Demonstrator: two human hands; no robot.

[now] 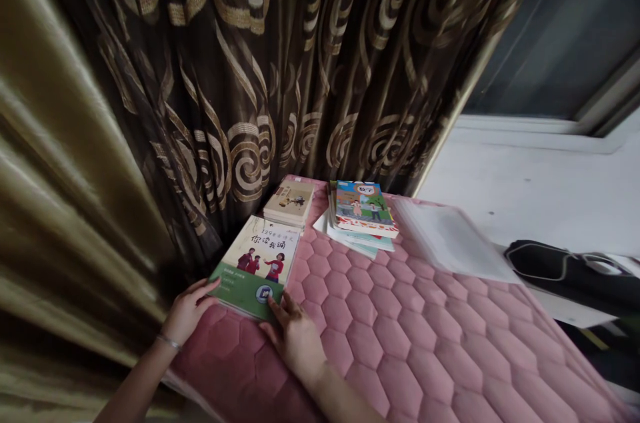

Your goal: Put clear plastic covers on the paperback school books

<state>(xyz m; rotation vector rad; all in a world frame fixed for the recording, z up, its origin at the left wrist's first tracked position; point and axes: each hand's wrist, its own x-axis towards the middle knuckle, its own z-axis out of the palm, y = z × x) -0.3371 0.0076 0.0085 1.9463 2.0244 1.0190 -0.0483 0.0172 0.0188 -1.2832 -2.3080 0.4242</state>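
A book (261, 261) with a cream and green cover, Chinese lettering and cartoon figures lies at the left side of the pink quilted surface. My left hand (186, 311), with a bracelet at the wrist, grips its near left corner. At the near right corner, my right hand (293, 333) has its fingers on the cover and edge. Just beyond the book's far edge is a stack of tan books (290, 201). To the right of that stack, a blue and green textbook (364, 205) with cartoon children tops a pile of books and papers (345, 236).
Clear plastic covers (450, 239) lie on the far right of the pink quilted cover (400, 329). Patterned brown curtains (280, 89) hang right behind it, and a gold curtain (55, 183) is on the left. A black bag (543, 266) with a pale cord sits beyond the right edge.
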